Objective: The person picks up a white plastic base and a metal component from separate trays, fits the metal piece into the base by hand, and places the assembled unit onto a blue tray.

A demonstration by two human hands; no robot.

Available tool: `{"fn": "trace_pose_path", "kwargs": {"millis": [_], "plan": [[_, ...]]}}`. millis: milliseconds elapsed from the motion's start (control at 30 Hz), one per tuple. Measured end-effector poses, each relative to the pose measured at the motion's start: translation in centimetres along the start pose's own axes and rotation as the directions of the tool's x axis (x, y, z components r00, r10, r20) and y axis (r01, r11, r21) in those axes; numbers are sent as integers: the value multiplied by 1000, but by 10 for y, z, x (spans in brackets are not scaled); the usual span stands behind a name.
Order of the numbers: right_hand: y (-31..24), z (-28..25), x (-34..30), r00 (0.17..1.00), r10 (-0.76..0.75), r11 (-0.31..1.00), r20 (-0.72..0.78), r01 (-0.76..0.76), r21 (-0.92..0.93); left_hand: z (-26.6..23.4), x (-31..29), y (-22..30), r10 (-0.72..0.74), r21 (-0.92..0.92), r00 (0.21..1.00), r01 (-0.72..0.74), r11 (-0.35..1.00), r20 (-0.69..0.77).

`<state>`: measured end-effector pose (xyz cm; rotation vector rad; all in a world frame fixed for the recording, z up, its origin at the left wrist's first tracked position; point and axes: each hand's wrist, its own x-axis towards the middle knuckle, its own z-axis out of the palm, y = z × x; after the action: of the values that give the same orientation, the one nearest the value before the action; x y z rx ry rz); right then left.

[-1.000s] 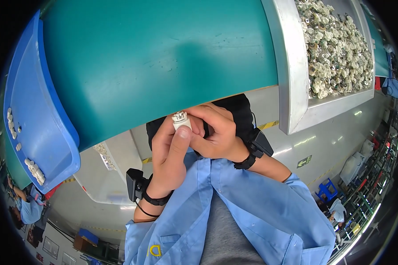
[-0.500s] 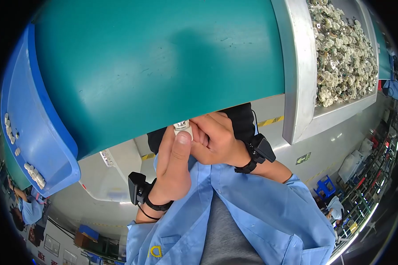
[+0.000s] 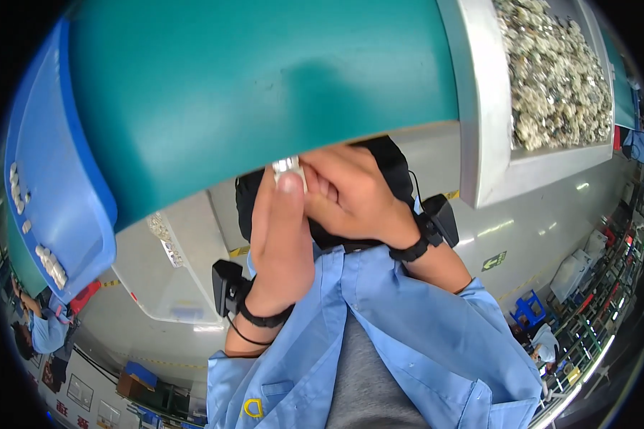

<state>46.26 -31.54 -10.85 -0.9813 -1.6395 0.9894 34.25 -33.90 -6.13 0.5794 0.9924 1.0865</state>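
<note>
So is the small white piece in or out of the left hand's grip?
In: the left hand has its thumb over the small white piece, whose shiny end shows beyond the thumb tip.

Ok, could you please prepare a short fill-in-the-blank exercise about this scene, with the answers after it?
1. The left hand has its ____ laid over the near side of the small white part.
2. The tray with only a few white pieces is coloured ____.
3. The heap of small parts lies on the person's ____ side.

Missing words: thumb; blue; right.
</note>
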Motion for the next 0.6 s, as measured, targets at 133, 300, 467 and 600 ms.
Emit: {"fn": "trace_pose_path", "kwargs": {"millis": [133, 300, 467, 600], "plan": [[-8, 0, -5, 999, 49, 998, 7, -49, 45, 1, -4, -10, 48, -64, 998, -50, 997, -31], [-11, 0, -10, 996, 88, 993, -1, -88, 79, -3, -4, -15, 105, 17, 994, -105, 994, 24], [-11, -1, -10, 995, 93, 994, 21, -94, 50, -4, -4, -9, 125, 38, 988, -129, 991, 91], [-8, 0, -8, 997, 80, 995, -16, -79, 61, 2, -3, -8, 78, 16, 997, -78, 997, 10]]}}
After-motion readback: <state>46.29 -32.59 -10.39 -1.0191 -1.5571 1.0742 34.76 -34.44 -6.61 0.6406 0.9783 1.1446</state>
